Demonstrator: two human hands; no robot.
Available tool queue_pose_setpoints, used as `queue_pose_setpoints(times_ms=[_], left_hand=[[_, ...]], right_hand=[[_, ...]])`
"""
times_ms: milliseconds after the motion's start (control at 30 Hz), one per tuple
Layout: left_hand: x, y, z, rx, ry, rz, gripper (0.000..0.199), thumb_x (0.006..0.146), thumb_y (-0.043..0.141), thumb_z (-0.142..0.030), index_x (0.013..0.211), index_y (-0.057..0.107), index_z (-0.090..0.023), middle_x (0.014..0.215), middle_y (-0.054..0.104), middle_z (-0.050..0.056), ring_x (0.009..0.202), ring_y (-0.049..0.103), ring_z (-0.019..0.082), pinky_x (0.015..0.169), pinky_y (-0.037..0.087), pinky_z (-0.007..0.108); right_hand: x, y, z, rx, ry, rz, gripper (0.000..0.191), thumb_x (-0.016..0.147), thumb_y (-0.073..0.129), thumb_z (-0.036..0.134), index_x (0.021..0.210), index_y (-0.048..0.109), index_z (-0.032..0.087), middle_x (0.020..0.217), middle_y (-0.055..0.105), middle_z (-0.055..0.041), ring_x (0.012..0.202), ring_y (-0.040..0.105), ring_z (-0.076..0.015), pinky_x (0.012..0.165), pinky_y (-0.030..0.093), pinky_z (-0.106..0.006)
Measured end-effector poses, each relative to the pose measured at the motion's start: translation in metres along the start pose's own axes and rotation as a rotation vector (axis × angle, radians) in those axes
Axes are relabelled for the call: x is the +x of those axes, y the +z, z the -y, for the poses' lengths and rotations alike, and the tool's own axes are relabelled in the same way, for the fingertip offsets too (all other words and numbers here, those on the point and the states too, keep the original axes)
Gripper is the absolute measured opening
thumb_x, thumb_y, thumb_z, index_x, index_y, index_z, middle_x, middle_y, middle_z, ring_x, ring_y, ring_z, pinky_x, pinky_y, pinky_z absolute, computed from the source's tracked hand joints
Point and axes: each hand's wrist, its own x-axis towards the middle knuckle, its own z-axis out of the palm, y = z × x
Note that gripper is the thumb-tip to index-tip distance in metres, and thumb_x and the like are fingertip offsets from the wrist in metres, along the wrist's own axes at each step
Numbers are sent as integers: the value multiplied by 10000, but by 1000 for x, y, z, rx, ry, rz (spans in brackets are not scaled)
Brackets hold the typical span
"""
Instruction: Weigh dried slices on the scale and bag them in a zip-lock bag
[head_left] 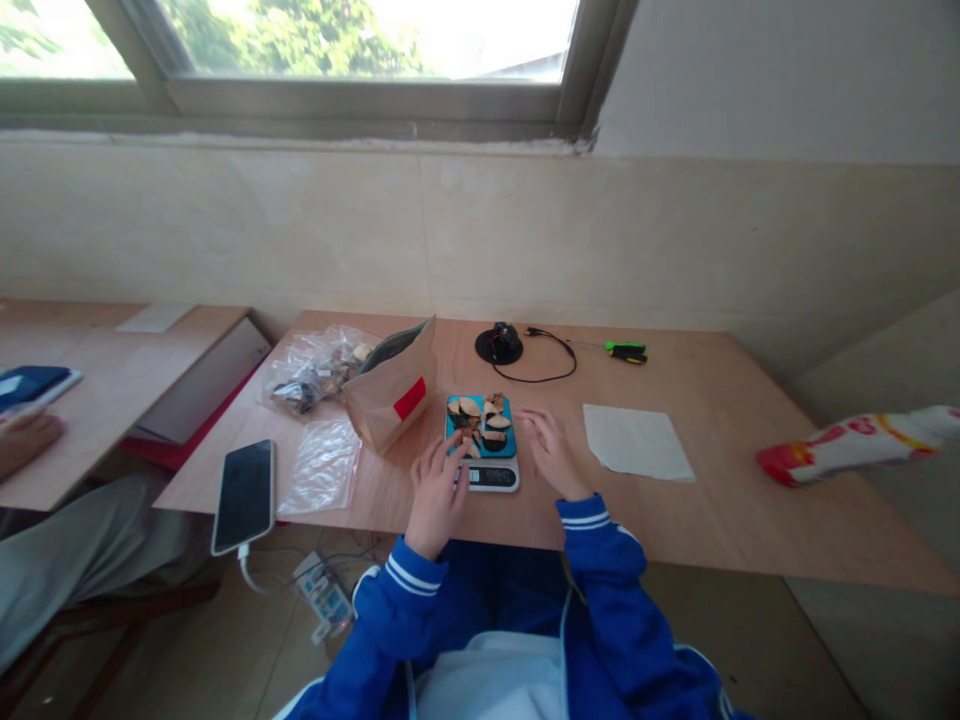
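Observation:
A small scale [511,476] with a blue top stands near the table's front edge, several brown and pale dried pieces [496,422] spread over it. My left hand [437,492] is at the scale's left side, its fingertips at the lower-left pieces; whether it grips one cannot be made out. To the right of the scale is my right hand [550,450], fingers apart and pointing at the pieces, with nothing in it. An open brown paper pouch [390,400] with a red label stands left of the scale.
Left lie a bag of dried pieces [319,370], a flat clear bag [322,465] and a phone [245,495] on a cable. Behind are a black round device [499,344] and screwdrivers [626,351]. Right are white paper [637,441] and a red-white package [847,446]. Another person's hand [28,440] rests far left.

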Motion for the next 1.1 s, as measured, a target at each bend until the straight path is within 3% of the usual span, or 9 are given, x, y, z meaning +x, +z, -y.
queue_pose_setpoints(times_ms=[100, 200, 333, 467, 600, 800, 933, 1100], left_hand=[[-20, -21, 16, -204, -63, -138, 282, 945, 376, -190, 1082, 622, -201, 1098, 633, 85, 1069, 571, 195, 936, 460, 367], [-50, -31, 31, -283, -131, -191, 253, 926, 392, -168, 981, 638, -194, 965, 633, 63, 950, 605, 171, 844, 492, 300], [-91, -30, 39, -304, -166, -166, 246, 904, 410, -164, 877, 651, -203, 854, 631, 42, 823, 625, 165, 736, 513, 276], [-112, -22, 34, -322, -145, -141, 252, 899, 406, -171, 867, 653, -212, 852, 636, 42, 811, 636, 169, 723, 524, 281], [-108, -17, 37, -228, -226, -240, 238, 885, 416, -193, 876, 654, -208, 868, 630, 55, 838, 629, 190, 765, 521, 317], [-77, -29, 72, -64, -387, -403, 235, 839, 452, -264, 941, 647, -178, 901, 622, 78, 754, 593, 194, 706, 511, 343], [-66, -33, 76, -152, -385, -343, 241, 857, 450, -303, 952, 632, -178, 906, 635, 72, 698, 600, 171, 649, 512, 314], [-70, -20, 58, -266, -327, -208, 259, 881, 442, -310, 957, 642, -166, 891, 625, 79, 721, 611, 174, 686, 524, 322]], right_hand=[[-32, -10, 6, 26, 68, -17, 347, 971, 370, 393, 1084, 654, 228, 1090, 604, -102, 1091, 535, -233, 978, 436, -442], [-65, -17, 9, 47, 133, -20, 317, 961, 388, 377, 1054, 658, 240, 1074, 613, -96, 1065, 553, -237, 948, 461, -444], [-101, -19, 11, 45, 179, -5, 271, 948, 414, 347, 1021, 656, 251, 1012, 641, -95, 999, 594, -247, 907, 486, -452], [-120, -16, 18, 49, 175, 19, 250, 943, 419, 326, 993, 657, 264, 982, 650, -97, 963, 616, -253, 867, 511, -444], [-122, -13, 24, 37, 155, 37, 242, 941, 421, 310, 986, 654, 264, 982, 646, -94, 978, 613, -254, 877, 511, -440], [-119, -11, 33, 38, 128, 80, 243, 949, 412, 288, 1023, 642, 261, 999, 639, -86, 991, 610, -243, 884, 507, -425], [-105, -3, 40, 55, 90, 91, 244, 950, 409, 260, 1026, 641, 265, 1015, 630, -77, 1010, 601, -230, 898, 501, -406], [-51, 9, 40, 14, 0, 60, 236, 936, 422, 240, 1031, 637, 230, 1041, 607, -93, 1033, 570, -238, 933, 474, -419]])
